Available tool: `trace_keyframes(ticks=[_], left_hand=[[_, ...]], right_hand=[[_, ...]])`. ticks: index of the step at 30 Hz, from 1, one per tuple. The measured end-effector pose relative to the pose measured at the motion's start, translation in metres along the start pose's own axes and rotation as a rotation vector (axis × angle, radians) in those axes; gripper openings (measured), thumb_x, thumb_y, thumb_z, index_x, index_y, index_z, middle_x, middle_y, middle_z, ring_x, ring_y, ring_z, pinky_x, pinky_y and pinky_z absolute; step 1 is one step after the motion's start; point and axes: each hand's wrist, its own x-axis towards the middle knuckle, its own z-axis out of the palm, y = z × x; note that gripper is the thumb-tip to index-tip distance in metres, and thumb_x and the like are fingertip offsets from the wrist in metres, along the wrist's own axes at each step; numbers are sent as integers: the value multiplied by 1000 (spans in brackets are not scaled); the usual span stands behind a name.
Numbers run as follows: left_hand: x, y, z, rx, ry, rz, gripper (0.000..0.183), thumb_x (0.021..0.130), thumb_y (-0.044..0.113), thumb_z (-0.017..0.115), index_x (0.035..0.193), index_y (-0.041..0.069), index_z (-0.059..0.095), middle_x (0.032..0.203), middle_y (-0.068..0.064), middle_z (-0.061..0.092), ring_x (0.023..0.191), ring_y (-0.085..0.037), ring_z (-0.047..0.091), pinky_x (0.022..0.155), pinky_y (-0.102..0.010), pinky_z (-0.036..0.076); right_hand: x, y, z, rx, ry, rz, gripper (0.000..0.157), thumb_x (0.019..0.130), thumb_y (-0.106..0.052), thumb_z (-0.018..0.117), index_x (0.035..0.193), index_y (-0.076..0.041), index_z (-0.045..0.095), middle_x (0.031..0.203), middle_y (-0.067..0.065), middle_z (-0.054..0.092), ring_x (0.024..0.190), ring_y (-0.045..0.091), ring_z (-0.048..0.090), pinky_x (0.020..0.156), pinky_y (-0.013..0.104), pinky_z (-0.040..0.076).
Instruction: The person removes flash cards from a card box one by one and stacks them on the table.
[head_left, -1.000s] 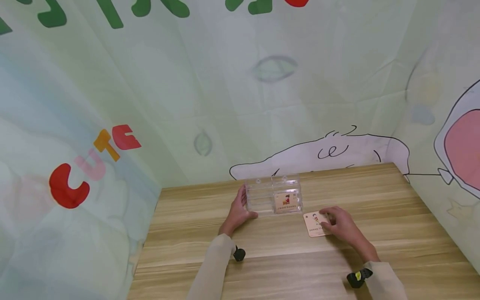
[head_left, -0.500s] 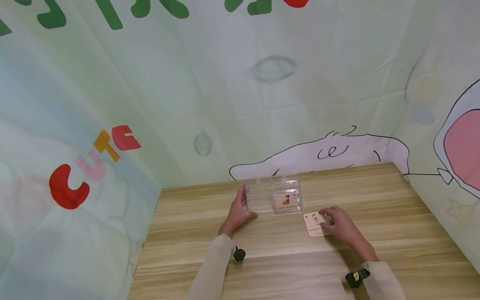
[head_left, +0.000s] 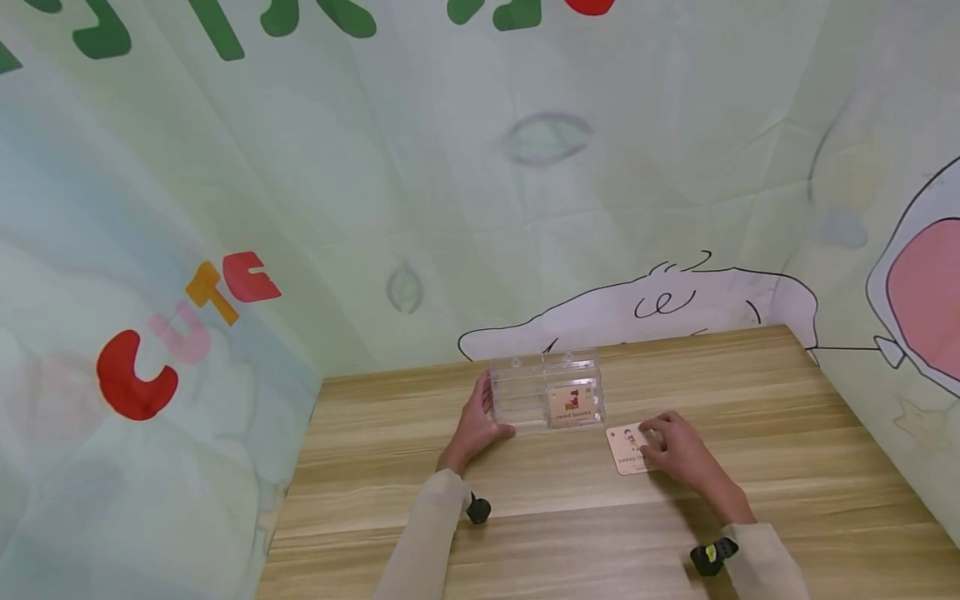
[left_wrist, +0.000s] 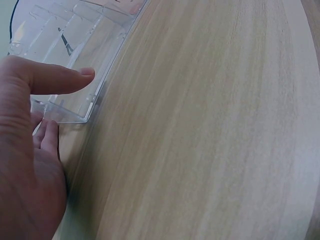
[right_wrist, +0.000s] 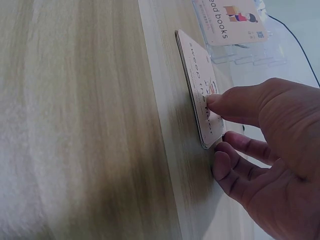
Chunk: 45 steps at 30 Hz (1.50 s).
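Observation:
A clear plastic card holder [head_left: 519, 392] with two columns of tiered slots stands near the back of the table. At its left end my left hand [head_left: 474, 427] grips it, thumb across the front and fingers around the side. A "read books" card [head_left: 572, 406] sits in the holder's lower right slot. Just right of the holder, my right hand [head_left: 684, 454] pinches a small stack of flash cards [right_wrist: 194, 75]. Its thumb lies on the top card, printed "sweep the floor", while the other fingers curl at the stack's edge. Part of that card is hidden under the hand.
The wood-grain table [head_left: 555, 533] runs back to a printed cloth backdrop [head_left: 420, 167], which also hangs along both sides. Each wrist carries a black camera strap, such as the right strap [head_left: 712, 557].
Both hands, the holder and the cards have stayed almost still. The right wrist has shifted very slightly.

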Motion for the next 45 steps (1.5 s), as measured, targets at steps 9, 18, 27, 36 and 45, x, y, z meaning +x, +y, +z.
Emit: trace_keyframes(ticks=[9, 18, 27, 36, 45], left_hand=[[0, -3, -1, -4, -2, -2, 121, 67, -7, 87, 164, 11, 17, 166, -17, 32, 152, -31, 33, 124, -40, 30], [1, -5, -1, -10, 1, 2, 121, 66, -8, 86, 164, 11, 18, 165, -17, 33, 152, -31, 34, 124, -40, 30], [0, -4, -1, -14, 7, 14, 121, 67, -9, 87, 164, 9, 18, 165, -19, 32, 152, -33, 33, 125, -42, 30], [0, -3, -2, -11, 6, 17, 121, 66, -9, 87, 164, 8, 17, 164, -21, 32, 151, -34, 34, 124, -42, 30], [0, -4, -1, 8, -1, 21, 122, 67, -9, 88, 164, 10, 17, 165, -18, 32, 151, -32, 34, 124, -39, 30]], right_hand=[[1, -1, -1, -1, -12, -3, 26, 87, -3, 79, 111, 5, 72, 114, 26, 60, 77, 21, 53, 65, 34, 48], [1, 0, -5, -1, -20, -47, 30, 88, -4, 77, 116, 4, 70, 112, 24, 61, 78, 20, 52, 65, 34, 48], [9, -3, -15, -19, 0, -85, 35, 91, -6, 77, 122, 7, 68, 107, 21, 65, 82, 23, 56, 69, 39, 53], [21, -12, -15, -18, 43, -139, 35, 92, -6, 76, 124, 4, 67, 109, 20, 68, 83, 22, 61, 70, 38, 56], [29, -28, -9, 61, 51, -139, 39, 95, -7, 72, 132, 3, 63, 117, 20, 68, 86, 19, 62, 72, 35, 57]])
